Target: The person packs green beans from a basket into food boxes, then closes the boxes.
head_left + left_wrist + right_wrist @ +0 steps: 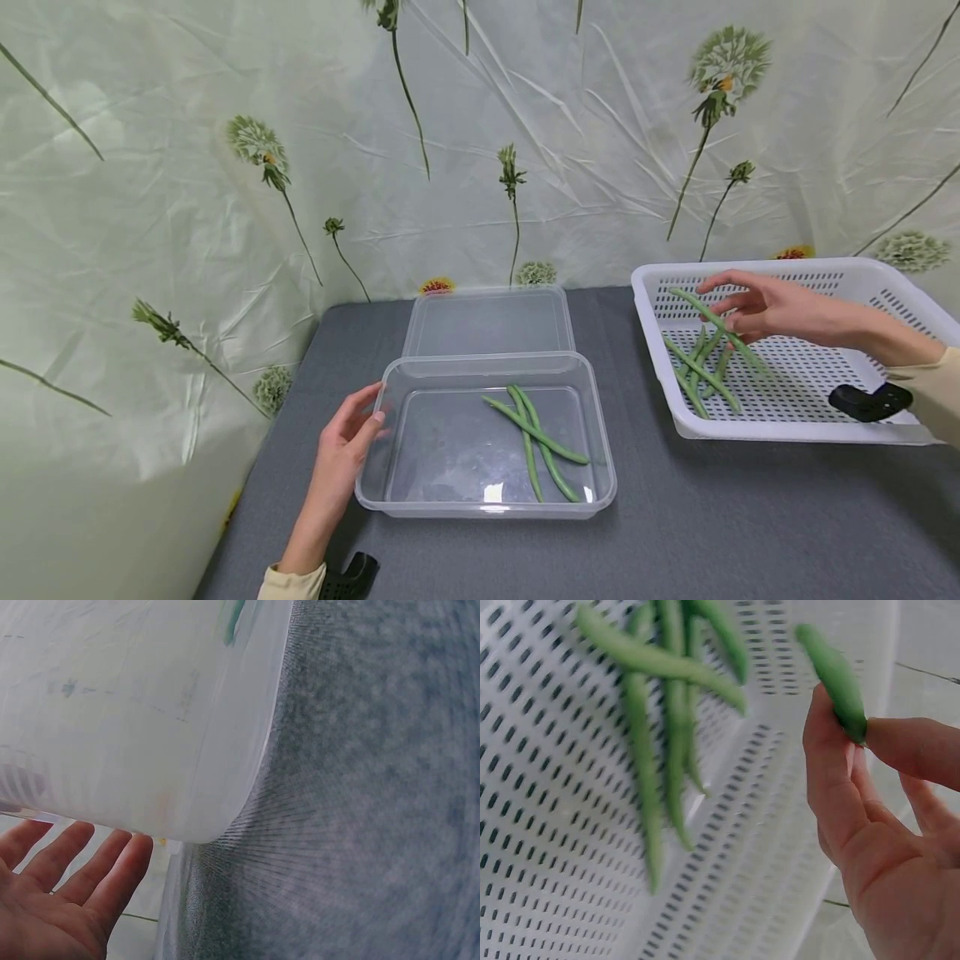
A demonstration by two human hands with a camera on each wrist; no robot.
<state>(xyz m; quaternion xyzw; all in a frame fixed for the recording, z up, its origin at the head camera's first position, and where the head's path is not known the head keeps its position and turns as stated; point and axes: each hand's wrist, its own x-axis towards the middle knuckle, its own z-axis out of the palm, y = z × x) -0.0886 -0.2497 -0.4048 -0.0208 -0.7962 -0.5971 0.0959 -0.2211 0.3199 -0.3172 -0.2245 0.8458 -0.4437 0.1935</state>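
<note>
My right hand (780, 308) pinches a green bean (716, 321) between thumb and fingers, over the white perforated basket (787, 432). In the right wrist view that bean (836, 682) points away from the fingertips. Several more green beans (649, 795) lie crossed in the basket below. At the left end of a clear plastic container (450, 510), my left hand (341, 454) rests its fingers against the wall, thumb at the rim. The left wrist view has these fingers (124, 874) nearly straight along the container's side (150, 750). Inside the container lie 3 green beans (536, 437), crossing each other.
A clear flat lid (491, 321) lies directly behind the container. Grey cloth (712, 517) covers the table. Behind it hangs a pale sheet printed with flowers (450, 208). Black wrist cameras (870, 402) are strapped to both wrists.
</note>
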